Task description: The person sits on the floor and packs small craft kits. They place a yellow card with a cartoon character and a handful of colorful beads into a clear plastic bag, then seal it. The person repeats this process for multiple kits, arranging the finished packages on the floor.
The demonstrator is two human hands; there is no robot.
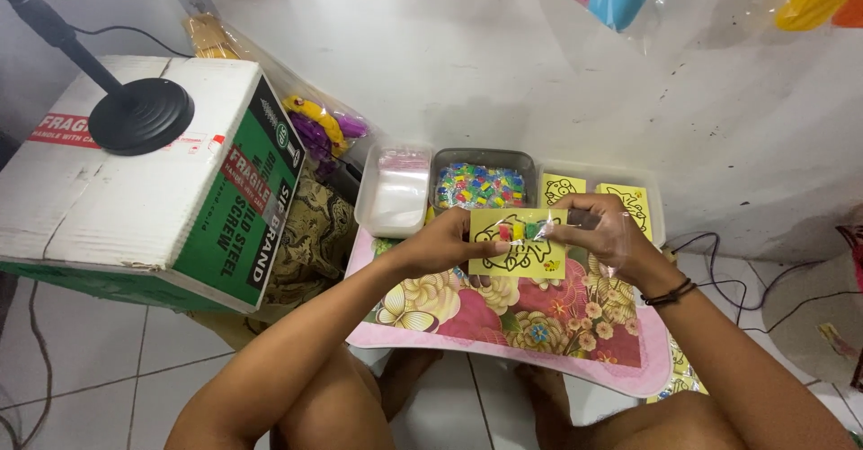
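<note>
Both my hands hold a yellow card [521, 254] with a black line drawing, above a small flowered lap table [503, 320]. My left hand [447, 243] pinches the card's left edge. My right hand [600, 228] grips its right side together with a clear plastic sleeve [620, 239]. A small strip of coloured pieces [519, 231] lies against the card's top, between my fingertips.
Behind the table stand a white tray of clear bags [393, 200], a grey tray of coloured pieces [481, 185] and a clear tray with more yellow cards [629, 200]. A cardboard box [153, 189] with a black stand base sits at left. Cables lie on the tiled floor.
</note>
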